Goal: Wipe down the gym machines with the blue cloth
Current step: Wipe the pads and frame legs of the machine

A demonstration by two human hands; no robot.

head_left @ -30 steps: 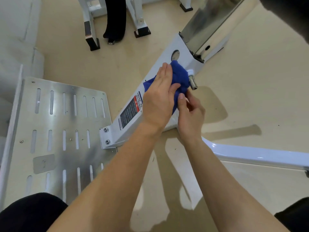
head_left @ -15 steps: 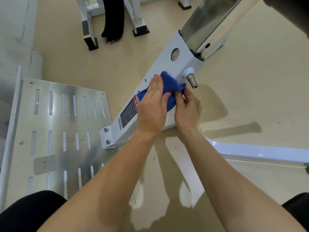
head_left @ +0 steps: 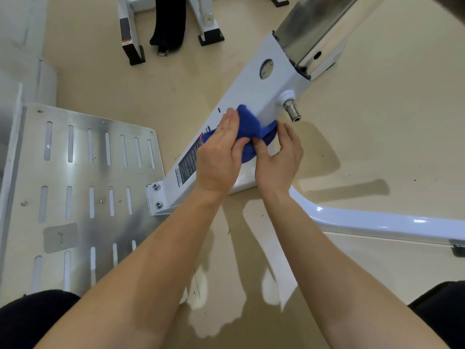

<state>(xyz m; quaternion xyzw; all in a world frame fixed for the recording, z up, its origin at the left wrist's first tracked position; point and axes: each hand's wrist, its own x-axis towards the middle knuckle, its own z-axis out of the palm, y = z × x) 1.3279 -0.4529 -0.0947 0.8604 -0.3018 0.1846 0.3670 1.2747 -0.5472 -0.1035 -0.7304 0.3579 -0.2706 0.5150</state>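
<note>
The blue cloth (head_left: 249, 122) is draped over the top edge of a sloping white machine beam (head_left: 254, 96), just below a chrome pin (head_left: 292, 112). My left hand (head_left: 221, 152) lies on the cloth with straight fingers, pressing it onto the beam's top face next to a black warning label (head_left: 188, 162). My right hand (head_left: 279, 157) is on the beam's right side and pinches the cloth's hanging part between thumb and fingers. Part of the cloth is hidden under both hands.
A slotted metal footplate (head_left: 80, 177) is bolted at the beam's lower end on the left. A chrome column (head_left: 309, 23) rises from the beam's top. A white curved tube (head_left: 377, 222) runs along the beige floor at right. Another person's leg (head_left: 168, 21) stands between white frame legs (head_left: 128, 28) at the back.
Both hands have slid the cloth down the beam toward me, off the chrome pin, which now shows fully. The left hand covers more of the label.
</note>
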